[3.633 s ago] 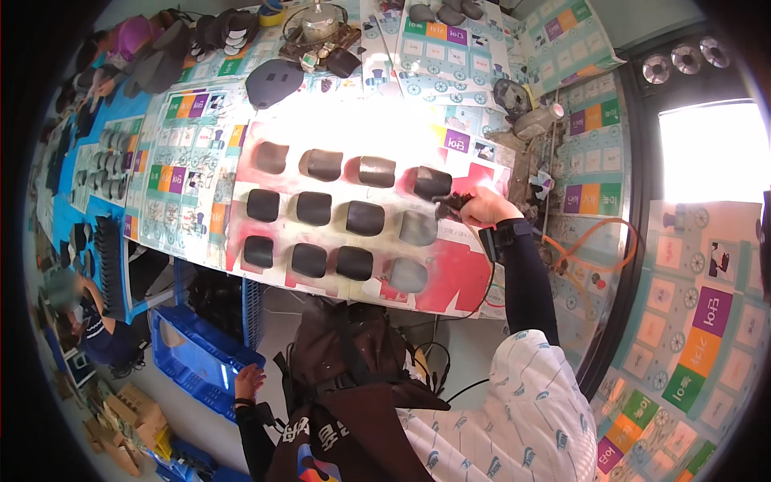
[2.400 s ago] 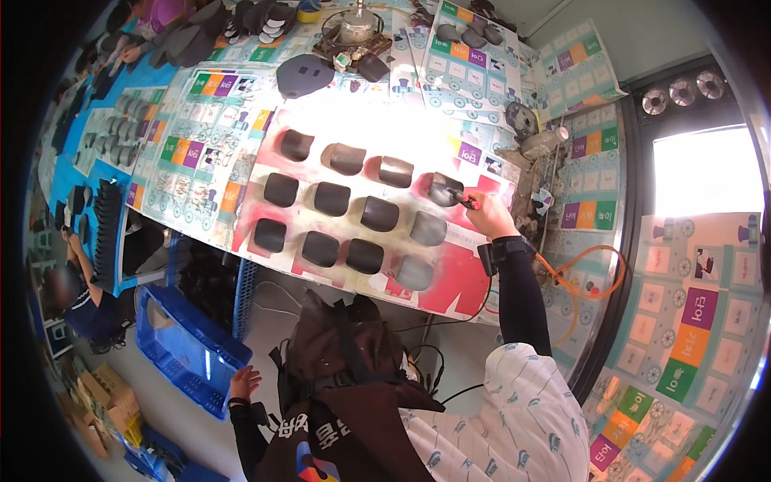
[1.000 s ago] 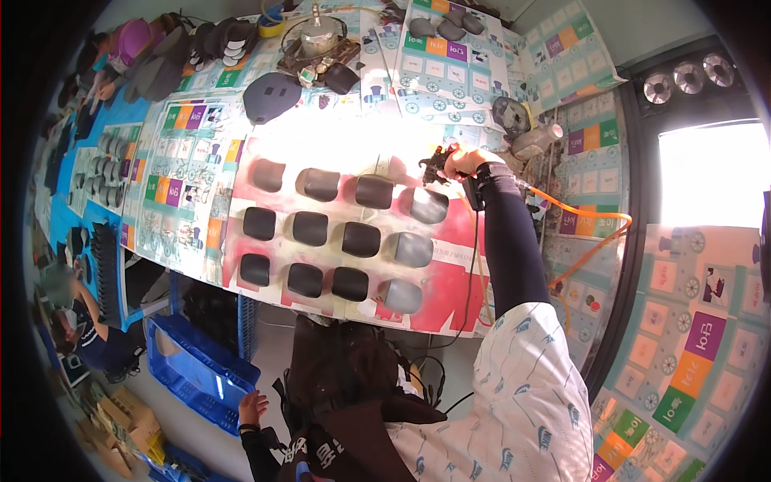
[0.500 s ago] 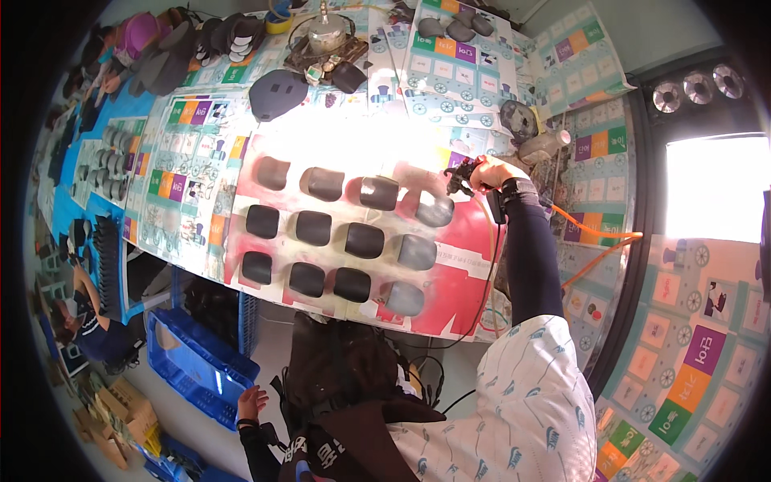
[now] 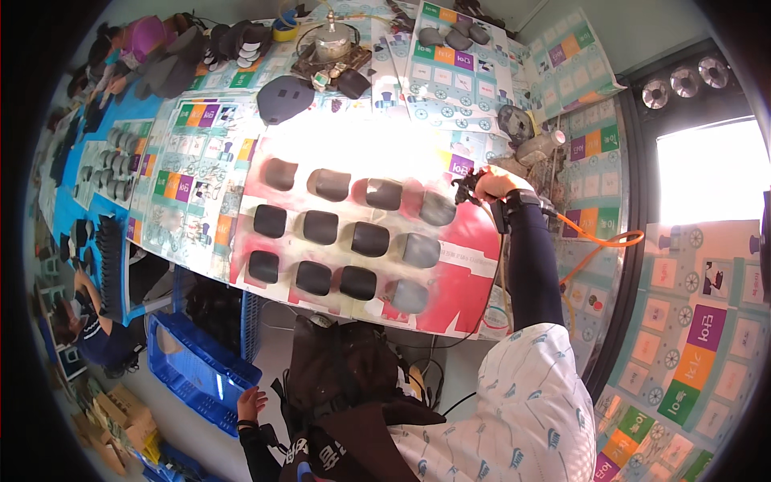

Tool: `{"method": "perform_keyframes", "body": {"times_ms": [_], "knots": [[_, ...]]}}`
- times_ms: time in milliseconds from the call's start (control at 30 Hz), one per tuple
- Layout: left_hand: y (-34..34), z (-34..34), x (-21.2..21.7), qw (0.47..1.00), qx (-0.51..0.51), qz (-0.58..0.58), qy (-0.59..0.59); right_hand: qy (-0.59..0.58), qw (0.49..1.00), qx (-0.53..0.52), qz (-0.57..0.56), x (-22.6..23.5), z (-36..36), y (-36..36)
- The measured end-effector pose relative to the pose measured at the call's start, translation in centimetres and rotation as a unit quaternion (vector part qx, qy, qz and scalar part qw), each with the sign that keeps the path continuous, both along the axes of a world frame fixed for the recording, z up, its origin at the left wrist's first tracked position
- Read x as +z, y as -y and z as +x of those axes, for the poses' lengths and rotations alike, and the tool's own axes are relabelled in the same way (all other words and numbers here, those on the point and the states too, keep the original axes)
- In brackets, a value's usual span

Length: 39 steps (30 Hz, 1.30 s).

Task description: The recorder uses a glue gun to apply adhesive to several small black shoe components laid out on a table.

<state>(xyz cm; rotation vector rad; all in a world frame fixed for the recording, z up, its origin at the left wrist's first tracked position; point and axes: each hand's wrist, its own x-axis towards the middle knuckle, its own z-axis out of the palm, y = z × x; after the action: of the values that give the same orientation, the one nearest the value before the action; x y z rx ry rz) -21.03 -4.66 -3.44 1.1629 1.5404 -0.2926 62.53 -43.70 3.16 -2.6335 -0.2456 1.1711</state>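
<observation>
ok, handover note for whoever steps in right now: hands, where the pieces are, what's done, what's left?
Right hand: gripping a dark spray tool with an orange hose, at the right end of the top row.
Left hand: down low beside the blue crate, holding nothing visible.
Pieces: twelve rounded pads in three rows of four on the red-and-white sheet.
Done: the rightmost pad in each row looks grey-coated, such as the top one.
Left: the other nine look dark and seemingly uncoated, such as the bottom-left pad.
</observation>
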Motion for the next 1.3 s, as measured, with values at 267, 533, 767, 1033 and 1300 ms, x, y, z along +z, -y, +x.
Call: {"method": "perform_keyframes", "body": {"times_ms": [267, 533, 767, 1033, 1300], "knots": [[-3.3, -4.2, -1.7, 0.999, 0.021, -0.035, 0.024, 0.009, 0.98, -0.092, 0.178, 5.3, -9.5, -0.7], [-12.8, -8.0, -6.5, 0.996, -0.015, -0.043, 0.079, 0.176, 0.948, 0.071, 0.256, 10.4, -36.2, -5.6], [-21.6, -9.8, -7.5, 0.99, -0.061, -0.019, 0.126, 0.291, 0.935, 0.111, 0.169, 2.4, -50.0, -10.4], [-25.3, -13.5, -7.4, 0.991, -0.07, -0.017, 0.116, 0.297, 0.939, 0.123, 0.123, 1.1, -51.0, -11.9], [-23.9, -15.2, -7.8, 0.991, -0.075, -0.023, 0.11, 0.312, 0.937, 0.119, 0.105, 1.0, -49.0, -10.6]]}}
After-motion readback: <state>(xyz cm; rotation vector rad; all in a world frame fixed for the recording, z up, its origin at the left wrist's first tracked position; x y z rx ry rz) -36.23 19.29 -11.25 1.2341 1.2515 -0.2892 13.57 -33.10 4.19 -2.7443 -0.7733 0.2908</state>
